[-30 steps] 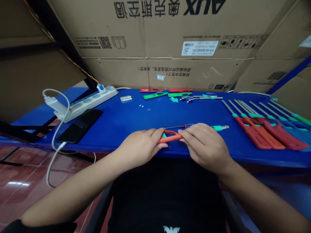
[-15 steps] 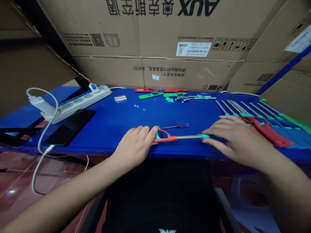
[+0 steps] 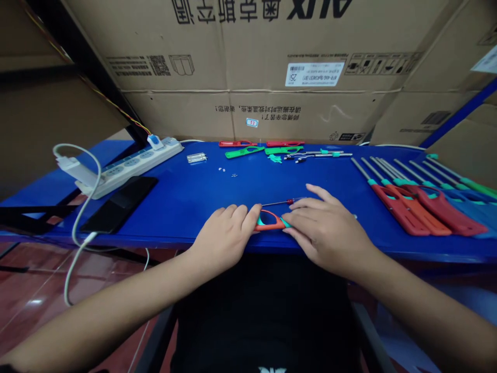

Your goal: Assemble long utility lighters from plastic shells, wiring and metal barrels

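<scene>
My left hand (image 3: 227, 235) is closed around the handle of an orange lighter (image 3: 272, 225) near the table's front edge. Pinched in the fingers of my right hand (image 3: 328, 228) is the teal piece at the front of that handle; the hand covers most of the metal tube. Just behind both hands lies a screwdriver (image 3: 290, 201) with a thin shaft, its handle partly hidden by my right fingers. Several finished-looking lighters (image 3: 402, 210) with red, orange and blue handles lie in a row at the right.
Red and green handle shells (image 3: 244, 152), metal tubes with wires (image 3: 324, 154) and small silver parts (image 3: 196, 157) lie along the back. A black phone (image 3: 120, 204) and a white power strip (image 3: 135, 166) are at the left. A large cardboard box (image 3: 252, 93) stands behind the table.
My right hand has slid left along the tube, bringing the teal piece from the tube's far end to the orange handle. My left hand keeps its hold. The view has shifted slightly.
</scene>
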A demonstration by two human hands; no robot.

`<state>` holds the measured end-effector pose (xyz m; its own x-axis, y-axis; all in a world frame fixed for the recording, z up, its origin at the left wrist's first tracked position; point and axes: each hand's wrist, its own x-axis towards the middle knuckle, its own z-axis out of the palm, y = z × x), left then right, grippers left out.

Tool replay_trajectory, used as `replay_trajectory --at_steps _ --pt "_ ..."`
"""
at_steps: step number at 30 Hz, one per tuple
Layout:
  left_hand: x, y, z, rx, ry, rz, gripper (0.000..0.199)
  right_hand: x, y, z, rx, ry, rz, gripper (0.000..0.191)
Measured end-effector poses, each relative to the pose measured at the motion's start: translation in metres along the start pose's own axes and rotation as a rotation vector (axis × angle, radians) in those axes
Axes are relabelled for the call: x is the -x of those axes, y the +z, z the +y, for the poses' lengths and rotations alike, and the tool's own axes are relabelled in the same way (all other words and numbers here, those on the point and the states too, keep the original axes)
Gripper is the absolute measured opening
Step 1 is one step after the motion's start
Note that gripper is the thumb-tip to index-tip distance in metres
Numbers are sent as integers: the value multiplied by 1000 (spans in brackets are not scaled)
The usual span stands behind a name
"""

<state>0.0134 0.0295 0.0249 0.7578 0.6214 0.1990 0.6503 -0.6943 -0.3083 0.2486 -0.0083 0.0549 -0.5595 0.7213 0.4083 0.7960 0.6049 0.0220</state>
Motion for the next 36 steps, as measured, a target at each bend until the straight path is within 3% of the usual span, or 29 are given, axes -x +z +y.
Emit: replay_trajectory --at_steps 8,14,17,20,24,30,33,36 --pt "-4 -3 5 65 -38 -88 49 -4 12 1 -122 -14 -11 15" --pt "0 2 5 82 -60 29 48 -5 11 5 -206 37 -36 15" --pt "7 1 -4 251 -83 90 53 0 10 3 -154 55 -23 16" --pt "14 -6 -18 445 -129 35 51 7 11 -1 -129 42 24 15" --pt "18 -8 -28 556 -28 -56 42 13 16 -4 -45 -39 79 17" --pt "12 -4 -21 354 75 -81 44 16 32 0 -34 -130 81 23" --pt "10 -8 -19 418 22 -136 42 11 28 5 -20 -123 58 25" --pt "9 -15 -17 677 -112 -92 40 6 12 4 49 -69 99 26"
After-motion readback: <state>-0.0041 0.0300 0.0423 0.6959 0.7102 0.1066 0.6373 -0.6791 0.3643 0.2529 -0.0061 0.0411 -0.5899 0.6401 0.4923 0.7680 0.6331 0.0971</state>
